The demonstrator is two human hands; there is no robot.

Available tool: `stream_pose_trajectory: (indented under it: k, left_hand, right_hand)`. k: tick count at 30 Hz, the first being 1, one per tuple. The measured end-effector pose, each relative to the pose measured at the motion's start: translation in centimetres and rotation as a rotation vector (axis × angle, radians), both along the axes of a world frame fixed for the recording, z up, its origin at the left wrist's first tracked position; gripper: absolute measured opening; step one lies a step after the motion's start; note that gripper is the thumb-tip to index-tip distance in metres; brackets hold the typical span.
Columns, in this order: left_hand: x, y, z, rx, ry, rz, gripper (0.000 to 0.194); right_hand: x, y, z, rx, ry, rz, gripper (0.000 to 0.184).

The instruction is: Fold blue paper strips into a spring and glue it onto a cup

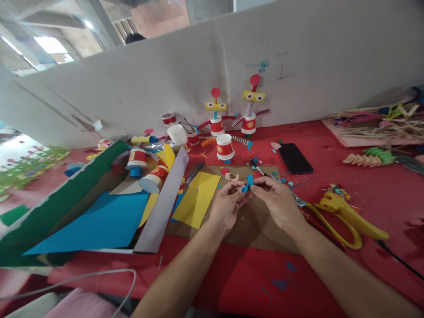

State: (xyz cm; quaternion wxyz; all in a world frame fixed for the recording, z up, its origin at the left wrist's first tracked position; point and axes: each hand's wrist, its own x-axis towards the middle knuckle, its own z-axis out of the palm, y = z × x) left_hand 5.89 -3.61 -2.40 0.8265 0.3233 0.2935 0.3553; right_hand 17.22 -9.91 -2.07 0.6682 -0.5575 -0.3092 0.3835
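Head view: a blue strip (250,180) is pinched between the fingertips of the left hand (228,203) and the right hand (280,201), both nearly closed, above cardboard (261,229) on the counter (326,163). Such thin paper is probably best gripped lightly by its edges, so that stray creases are avoided and the bend is kept even. Left of the hands, a blue sheet (102,218) and red-and-white cups (137,155) are held in a green box (66,197).

The white panel (308,57) bears faint handwriting (253,66), perhaps "2800", beside a blue scribble (264,64).
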Motion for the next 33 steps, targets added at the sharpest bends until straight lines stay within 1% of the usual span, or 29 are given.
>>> stream_pose_trajectory:
  k: [6,14,20,25,29,33]
  left_hand:
    - [0.12,-0.04,0.02,-0.024,0.006,0.007,0.025]
    - [0.22,-0.19,0.28,0.05,0.075,0.062,0.029]
    - [0.03,0.21,0.4,0.082,0.121,0.044,0.028]
    - [0.05,0.34,0.47,0.1,0.112,0.063,0.028]
    - [0.17,0.06,0.41,0.14,0.097,0.102,0.025]
    - [0.39,-0.51,0.47,0.153,0.046,0.118,0.026]
  right_hand:
    - [-0.2,-0.08,-0.24,0.027,-0.014,-0.005,0.017]
    - [-0.47,-0.22,-0.72,0.056,-0.105,-0.003,0.013]
    - [-0.6,-0.38,-0.63,0.071,-0.233,-0.007,0.014]
    - [-0.73,-0.38,-0.35,0.06,-0.363,-0.035,0.016]
    - [-0.75,-0.49,-0.24,0.069,-0.331,-0.008,0.018]
    - [-0.8,-0.45,-0.51,0.072,-0.213,-0.02,0.019]
